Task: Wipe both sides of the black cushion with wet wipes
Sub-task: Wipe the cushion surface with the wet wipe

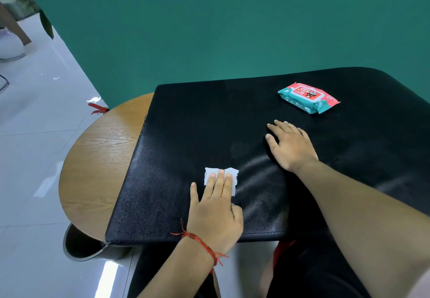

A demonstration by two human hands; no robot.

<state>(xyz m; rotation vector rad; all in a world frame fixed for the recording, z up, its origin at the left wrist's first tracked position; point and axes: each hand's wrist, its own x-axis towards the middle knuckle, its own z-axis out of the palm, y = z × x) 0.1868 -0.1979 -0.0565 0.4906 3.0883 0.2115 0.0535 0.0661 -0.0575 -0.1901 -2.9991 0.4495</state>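
A large black cushion lies flat across a round wooden table, overhanging its near edge. My left hand, with a red string at the wrist, presses a folded white wet wipe onto the cushion's near middle with straight fingers. My right hand rests flat on the cushion a little farther back and to the right, fingers spread. A teal and red pack of wet wipes sits on the cushion's far right part.
A dark round bin stands on the pale tiled floor under the table's near left edge. A green wall rises behind the table. A red clip shows at the table's far left rim. My dark-clothed legs are below the cushion.
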